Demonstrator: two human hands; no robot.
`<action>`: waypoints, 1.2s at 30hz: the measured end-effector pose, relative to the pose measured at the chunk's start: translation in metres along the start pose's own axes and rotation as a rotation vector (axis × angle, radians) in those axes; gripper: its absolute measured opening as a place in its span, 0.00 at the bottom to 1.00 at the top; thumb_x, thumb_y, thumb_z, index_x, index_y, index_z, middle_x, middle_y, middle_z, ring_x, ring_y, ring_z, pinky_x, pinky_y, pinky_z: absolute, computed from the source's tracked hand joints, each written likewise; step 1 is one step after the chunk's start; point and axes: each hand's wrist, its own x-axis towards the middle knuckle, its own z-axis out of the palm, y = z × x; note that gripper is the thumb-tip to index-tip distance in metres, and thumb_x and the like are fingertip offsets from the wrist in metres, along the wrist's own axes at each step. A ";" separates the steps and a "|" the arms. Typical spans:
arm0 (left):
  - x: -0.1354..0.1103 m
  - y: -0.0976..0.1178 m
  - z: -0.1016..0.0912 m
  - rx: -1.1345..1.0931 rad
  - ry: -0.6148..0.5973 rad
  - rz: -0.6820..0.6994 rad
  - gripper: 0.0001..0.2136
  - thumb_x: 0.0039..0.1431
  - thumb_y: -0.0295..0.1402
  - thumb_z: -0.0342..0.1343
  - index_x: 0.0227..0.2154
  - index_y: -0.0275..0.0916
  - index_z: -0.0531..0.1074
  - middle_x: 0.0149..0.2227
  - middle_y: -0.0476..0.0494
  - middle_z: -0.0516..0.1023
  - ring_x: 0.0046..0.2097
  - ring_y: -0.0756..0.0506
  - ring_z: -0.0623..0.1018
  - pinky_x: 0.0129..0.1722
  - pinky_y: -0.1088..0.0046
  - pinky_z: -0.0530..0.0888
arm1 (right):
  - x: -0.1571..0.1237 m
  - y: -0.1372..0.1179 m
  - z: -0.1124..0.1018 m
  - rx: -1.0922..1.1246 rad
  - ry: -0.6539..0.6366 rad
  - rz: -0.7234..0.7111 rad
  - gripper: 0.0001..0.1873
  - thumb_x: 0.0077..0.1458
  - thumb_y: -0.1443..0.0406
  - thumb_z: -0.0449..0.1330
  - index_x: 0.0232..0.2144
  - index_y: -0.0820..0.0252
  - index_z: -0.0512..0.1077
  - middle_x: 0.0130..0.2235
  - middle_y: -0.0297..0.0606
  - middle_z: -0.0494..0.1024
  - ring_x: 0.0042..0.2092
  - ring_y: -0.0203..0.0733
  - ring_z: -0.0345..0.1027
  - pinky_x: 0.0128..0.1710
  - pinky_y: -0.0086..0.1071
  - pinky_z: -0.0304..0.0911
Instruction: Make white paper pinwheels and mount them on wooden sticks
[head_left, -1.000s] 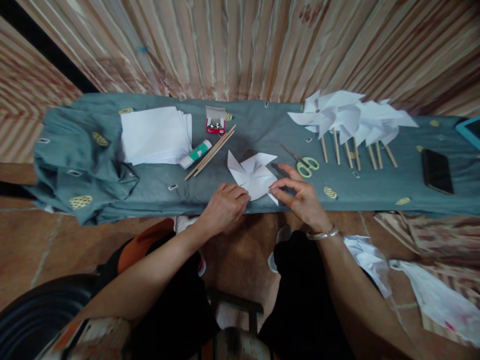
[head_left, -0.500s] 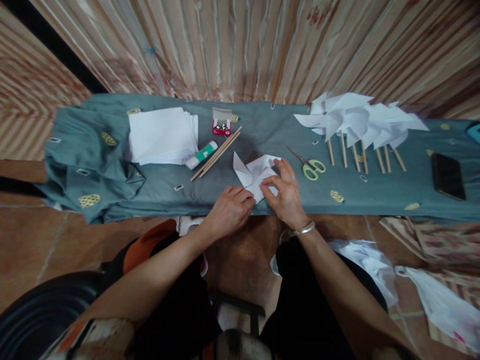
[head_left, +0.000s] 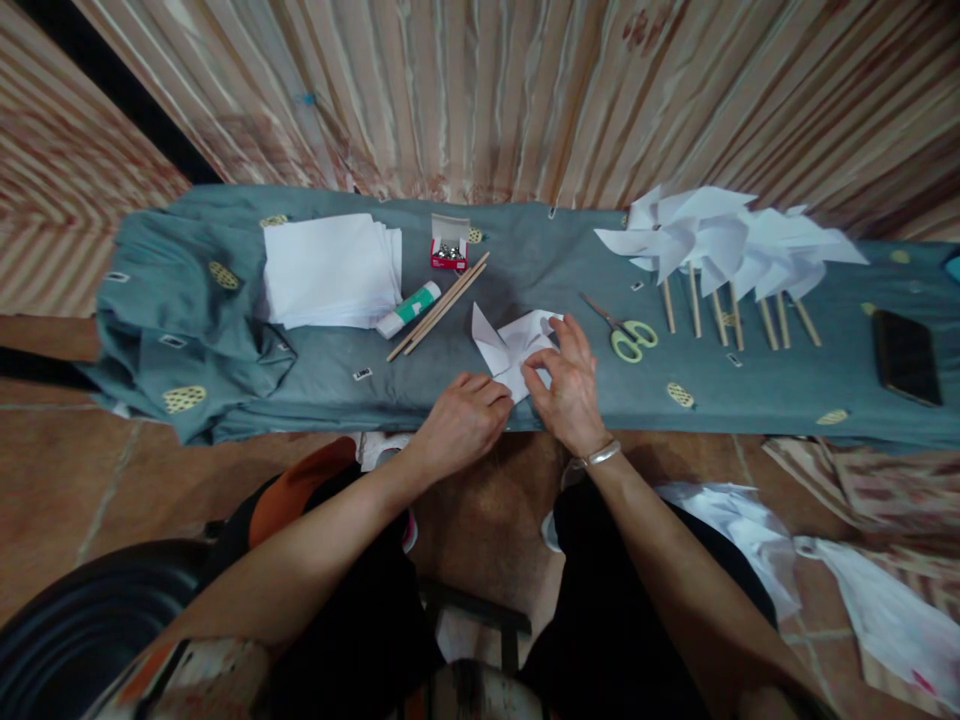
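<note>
A white paper pinwheel (head_left: 511, 348), without a stick, lies on the cloth-covered bench between my hands, its left blade standing up. My left hand (head_left: 466, 418) is closed on the paper's near left corner, with the fingertips bunched together. My right hand (head_left: 568, 385), a silver bangle at its wrist, pinches the paper's right side between thumb and index finger. Its other fingers curl over the far right corner. Green-handled scissors (head_left: 631, 338) lie just right of that hand. Left of the pinwheel are wooden sticks (head_left: 442, 302) and a glue stick (head_left: 409, 308).
A stack of white paper (head_left: 330, 270) lies on the left of the bench. Behind the sticks stands an open red box of metal pins (head_left: 449, 252). Several finished pinwheels (head_left: 720, 235) on sticks overlap at the right, and a dark phone (head_left: 906, 355) lies near the right end.
The view has shifted slightly, so the bench items sit a little further right. Both hands keep hold of the paper in nearly the same pose.
</note>
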 end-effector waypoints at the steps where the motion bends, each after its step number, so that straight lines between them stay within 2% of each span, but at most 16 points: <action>1: 0.000 0.000 0.000 0.000 -0.003 -0.002 0.09 0.65 0.28 0.48 0.37 0.34 0.73 0.38 0.41 0.77 0.42 0.43 0.73 0.42 0.65 0.69 | 0.000 -0.001 0.000 -0.005 -0.001 0.002 0.10 0.61 0.62 0.52 0.31 0.58 0.71 0.65 0.45 0.59 0.67 0.56 0.46 0.60 0.55 0.53; 22: -0.001 0.000 0.000 -0.027 -0.017 -0.009 0.10 0.65 0.29 0.46 0.36 0.34 0.73 0.37 0.40 0.76 0.42 0.43 0.73 0.41 0.65 0.69 | -0.001 -0.006 0.005 -0.106 0.018 0.033 0.08 0.59 0.65 0.54 0.31 0.60 0.72 0.63 0.50 0.62 0.67 0.55 0.48 0.59 0.52 0.55; 36: -0.001 0.000 -0.001 -0.039 -0.021 -0.018 0.11 0.66 0.29 0.45 0.34 0.35 0.72 0.35 0.41 0.75 0.41 0.44 0.73 0.41 0.65 0.69 | 0.000 -0.006 0.006 -0.090 0.029 0.034 0.09 0.59 0.65 0.52 0.30 0.59 0.71 0.63 0.48 0.62 0.67 0.54 0.48 0.59 0.52 0.54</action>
